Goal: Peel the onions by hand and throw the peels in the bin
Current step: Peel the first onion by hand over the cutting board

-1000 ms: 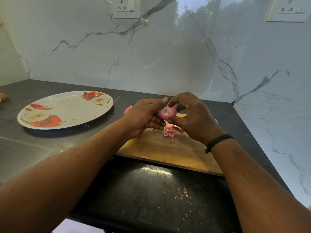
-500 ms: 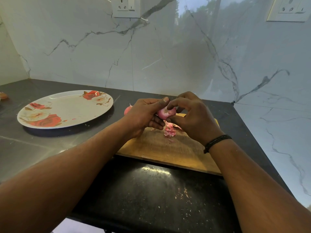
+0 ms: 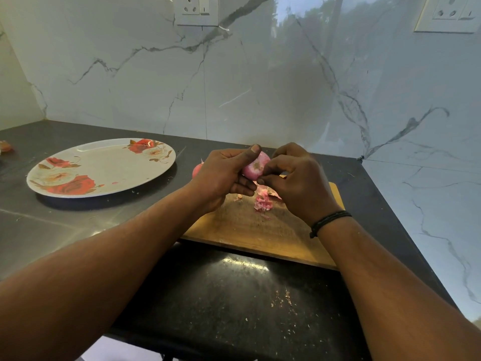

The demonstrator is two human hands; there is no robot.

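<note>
Left hand: fingers curled round one pink onion, thumb laid over its top, lower fingers folded beneath it. The onion is held in the air above the far end of the cutting board, its root end facing the camera.

Right hand: fingers bent inward, thumb and forefinger tips pressed together at the onion's lower right edge, pinching at its skin. How much skin lies between the tips cannot be told. The remaining fingers arch over the onion's far side. One dark braided band circles the right wrist.

Onions counted: two in certain view. The second onion lies on the counter just beyond the left hand, largely hidden by it. One small orange-pink object sits at the far left edge of the counter; its nature cannot be told.

Peels: one small heap of pink scraps on the board, directly below the hands, with a few loose flakes beside it.

Boards: one, wooden, resting on the dark counter with its near edge over a black speckled surface strewn with fine crumbs.

Plates: one, oval, rose-patterned plate, well left of the hands, bearing only a tiny pink fleck.

Wall sockets: two, a left socket and a right socket, on the marble wall.
</note>
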